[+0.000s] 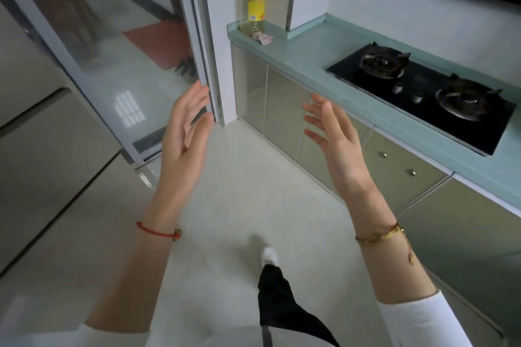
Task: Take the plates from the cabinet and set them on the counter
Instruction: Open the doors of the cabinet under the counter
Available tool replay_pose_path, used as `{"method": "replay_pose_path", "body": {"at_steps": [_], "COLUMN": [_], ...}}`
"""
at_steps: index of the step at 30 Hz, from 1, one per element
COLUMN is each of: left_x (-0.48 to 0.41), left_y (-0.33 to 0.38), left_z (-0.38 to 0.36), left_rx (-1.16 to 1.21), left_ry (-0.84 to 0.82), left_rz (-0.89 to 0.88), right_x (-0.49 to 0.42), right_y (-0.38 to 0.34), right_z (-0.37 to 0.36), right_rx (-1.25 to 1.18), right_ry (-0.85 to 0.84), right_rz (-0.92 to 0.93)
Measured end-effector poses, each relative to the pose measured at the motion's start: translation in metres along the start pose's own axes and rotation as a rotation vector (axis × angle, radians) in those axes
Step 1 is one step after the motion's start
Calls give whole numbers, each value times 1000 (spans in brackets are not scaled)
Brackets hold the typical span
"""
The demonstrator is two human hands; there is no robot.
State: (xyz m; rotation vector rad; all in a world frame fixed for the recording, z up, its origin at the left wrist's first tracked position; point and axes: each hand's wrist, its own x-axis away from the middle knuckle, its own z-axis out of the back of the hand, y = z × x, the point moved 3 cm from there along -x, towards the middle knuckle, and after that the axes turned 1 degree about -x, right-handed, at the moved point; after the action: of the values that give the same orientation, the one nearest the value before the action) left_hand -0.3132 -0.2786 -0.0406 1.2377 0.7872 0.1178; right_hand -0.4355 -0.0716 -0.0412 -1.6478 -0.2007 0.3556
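Left hand: bare, fingers spread, palm facing inward, holding nothing; a red cord bracelet on its wrist. Centre-left of the frame.

Right hand: bare, fingers spread, palm facing inward toward the other, holding nothing; a gold chain bracelet on its wrist. Centre-right of the frame.

Plates: none visible anywhere in the frame. Presumably behind a closed door; which one cannot be told.

Row of pale olive glossy base-cabinet doors: all shut, running from the upper centre down to the lower right of the frame, under the pale green counter. This row lies to the right of both hands and beyond them; the right hand overlaps it in the picture and appears the nearer, so it is the likelier one to open a door.

Counter fittings: black glass two-burner gas hob, right of frame; clear plastic bottle of yellow oil, upper centre. Bare counter between them looks free for setting plates down.

Task progress: judged at the start; no door open, nothing fetched.
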Motion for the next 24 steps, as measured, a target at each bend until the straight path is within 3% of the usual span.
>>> {"method": "replay_pose_path", "body": {"at_steps": [17, 24], "left_x": [-245, -328], "left_y": [-130, -192], "left_z": [-33, -24], "left_rx": [-207, -124], "left_ry": [136, 121], "left_rz": [4, 47], "right_x": [-296, -390], "right_y": [36, 69], "right_z": [-57, -98], "right_rx": [-20, -26], "right_ry": [-106, -80], "right_rz": [-39, -76]}}
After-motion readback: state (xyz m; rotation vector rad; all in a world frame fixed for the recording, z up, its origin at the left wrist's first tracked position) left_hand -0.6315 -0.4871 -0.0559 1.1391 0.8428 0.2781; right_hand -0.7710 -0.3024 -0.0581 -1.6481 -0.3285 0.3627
